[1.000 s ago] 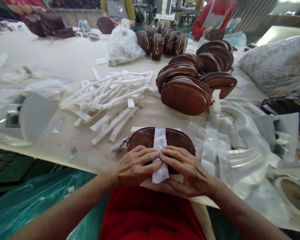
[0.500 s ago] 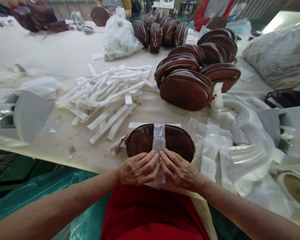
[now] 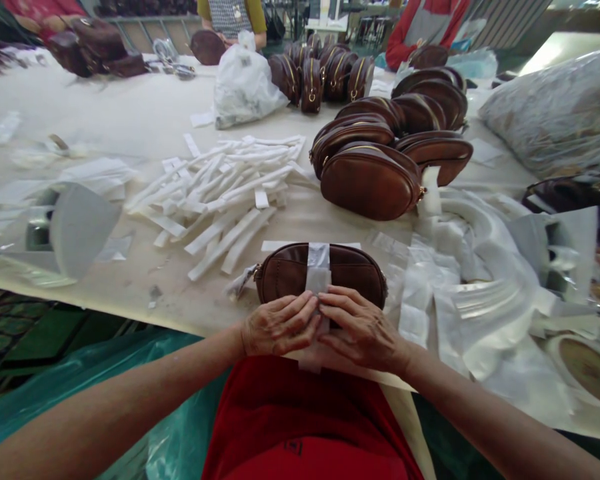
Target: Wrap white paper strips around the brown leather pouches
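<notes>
A dark brown oval zip bag (image 3: 355,273) lies in front of me at the table's near edge. A white, partly translucent strip (image 3: 319,260) crosses its middle from top to bottom, and its loose end hangs below my hands. My left hand (image 3: 283,325) has its fingers together, pressing the strip against the bag's lower part. From the other side, my right hand (image 3: 360,328) holds the strip too, its fingertips nearly meeting the left ones. My thumbs are partly hidden. A plastic-wrapped zip pull (image 3: 241,283) sticks out at the bag's left end.
White strips (image 3: 225,193) are heaped beyond the bag on the left. Several finished brown bags (image 3: 370,180) stand ahead on the right. Clear-white wrapping material (image 3: 495,320) and a tape roll (image 3: 585,370) lie at right, a tape dispenser (image 3: 75,227) at left. Co-workers sit across the table.
Both hands stay at the strip on the bag; the right fingers have shifted slightly and spread a little. The strip's loose lower end now hangs further left. The camera view has shifted slightly.
</notes>
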Tool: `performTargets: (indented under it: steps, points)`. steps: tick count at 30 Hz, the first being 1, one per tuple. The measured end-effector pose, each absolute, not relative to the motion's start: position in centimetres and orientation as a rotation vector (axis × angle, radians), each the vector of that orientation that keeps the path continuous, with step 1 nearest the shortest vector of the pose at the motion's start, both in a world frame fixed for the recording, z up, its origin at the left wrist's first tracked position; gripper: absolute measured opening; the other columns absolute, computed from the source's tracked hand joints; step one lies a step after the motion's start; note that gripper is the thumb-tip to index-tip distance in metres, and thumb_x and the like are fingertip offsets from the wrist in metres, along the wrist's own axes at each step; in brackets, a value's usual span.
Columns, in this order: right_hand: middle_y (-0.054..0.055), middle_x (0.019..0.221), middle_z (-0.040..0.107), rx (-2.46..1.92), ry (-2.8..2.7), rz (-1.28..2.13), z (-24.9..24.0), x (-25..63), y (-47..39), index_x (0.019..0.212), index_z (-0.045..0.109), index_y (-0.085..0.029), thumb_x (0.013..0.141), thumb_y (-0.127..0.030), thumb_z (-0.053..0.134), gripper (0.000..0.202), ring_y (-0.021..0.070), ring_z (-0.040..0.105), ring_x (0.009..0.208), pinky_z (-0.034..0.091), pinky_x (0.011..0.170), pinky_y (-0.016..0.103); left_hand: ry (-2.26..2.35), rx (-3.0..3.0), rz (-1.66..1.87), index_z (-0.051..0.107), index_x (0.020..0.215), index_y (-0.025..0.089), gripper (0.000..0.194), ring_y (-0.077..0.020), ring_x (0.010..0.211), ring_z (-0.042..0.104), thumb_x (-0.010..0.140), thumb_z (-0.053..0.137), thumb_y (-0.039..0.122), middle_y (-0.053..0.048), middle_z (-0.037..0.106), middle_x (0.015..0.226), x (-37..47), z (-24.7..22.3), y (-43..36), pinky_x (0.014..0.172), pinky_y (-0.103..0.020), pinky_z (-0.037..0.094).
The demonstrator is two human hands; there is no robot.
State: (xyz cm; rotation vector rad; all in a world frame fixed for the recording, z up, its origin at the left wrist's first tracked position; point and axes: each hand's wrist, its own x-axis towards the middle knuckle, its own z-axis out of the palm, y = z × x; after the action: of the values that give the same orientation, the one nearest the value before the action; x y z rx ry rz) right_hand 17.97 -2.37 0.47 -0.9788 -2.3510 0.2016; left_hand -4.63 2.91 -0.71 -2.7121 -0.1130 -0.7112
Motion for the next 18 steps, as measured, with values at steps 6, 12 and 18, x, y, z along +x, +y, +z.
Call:
performTargets:
  steps: [6, 12, 18]
  points:
    - [0.015, 0.119, 0.061, -0.935, -2.362, 0.073, -1.1, 17.9, -2.5, 0.112, 0.058, -0.009, 0.082, -0.010, 0.050, 0.031, 0.0262, 0.049, 0.121, 0.049, 0.097, 0.043, -0.338, -3.143, -0.609, 0.052, 0.119, 0.009, 0.036, -0.0259, 0.125, 0.045, 0.089, 0.037, 0.019, -0.015, 0.053, 0.129, -5.1, 1.8, 2.5, 0.097, -0.039, 0.045]
    - [0.017, 0.121, 0.059, -0.919, -2.347, 0.096, -1.3, 17.9, -2.6, 0.114, 0.057, -0.008, 0.082, -0.015, 0.048, 0.034, 0.0274, 0.045, 0.124, 0.047, 0.098, 0.043, -0.702, -3.308, -0.621, 0.065, 0.102, 0.022, 0.027, -0.0189, 0.112, 0.055, 0.095, 0.040, 0.029, -0.005, 0.062, 0.117, -4.2, 3.3, 2.1, 0.091, -0.033, 0.047]
    - [0.016, 0.119, 0.061, -0.914, -2.294, 0.037, -1.7, 17.9, -2.4, 0.108, 0.059, -0.008, 0.083, -0.017, 0.048, 0.029, 0.0252, 0.048, 0.121, 0.044, 0.100, 0.039, -0.591, -3.032, -0.874, 0.065, 0.092, 0.018, 0.010, -0.0227, 0.109, 0.057, 0.087, 0.059, 0.023, -0.009, 0.063, 0.112, -3.5, 0.8, 1.7, 0.087, -0.034, 0.048]
